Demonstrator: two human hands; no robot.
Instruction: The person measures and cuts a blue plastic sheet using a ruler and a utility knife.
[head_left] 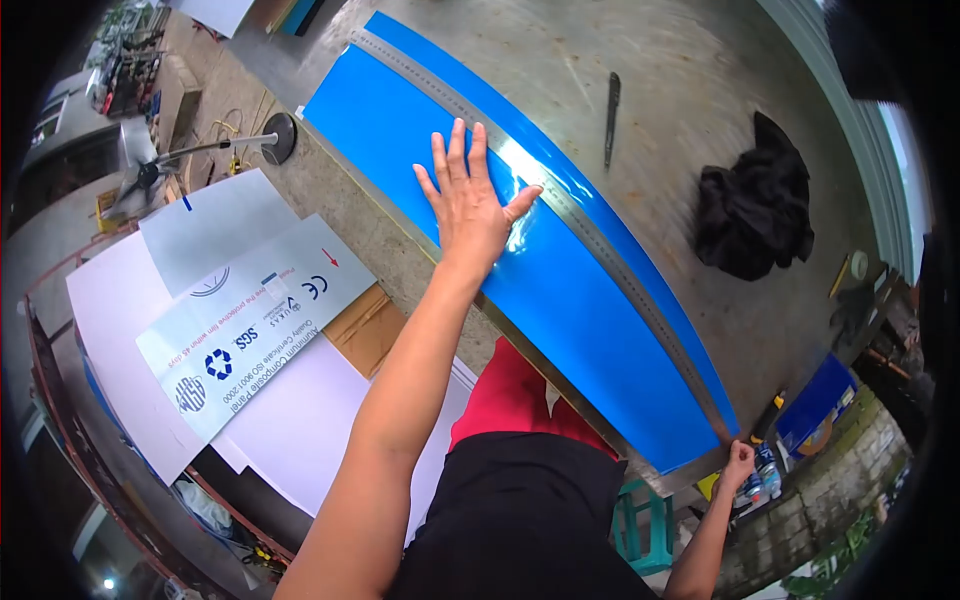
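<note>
A long blue panel (pixel 580 310) lies on a grey metal table (pixel 660 230). Along its length runs a steel ruler (pixel 610 260), with a narrower blue strip showing on its far side. My left hand (pixel 470 210) rests flat on the panel with fingers spread, its fingertips and thumb by the ruler's edge. At the near right end of the ruler is my right hand (pixel 738 460), its fingers curled together; whatever they hold, if anything, is too small to tell. A black pen (pixel 612 120) lies on the table beyond the panel.
Black cloth (pixel 755 205) sits bunched on the table. A roll of tape (pixel 859 265) and a blue object (pixel 815 405) are at the right. Printed composite panels (pixel 260 320) are stacked at the left, near a fan's round base (pixel 279 138). A green stool (pixel 645 525) stands below.
</note>
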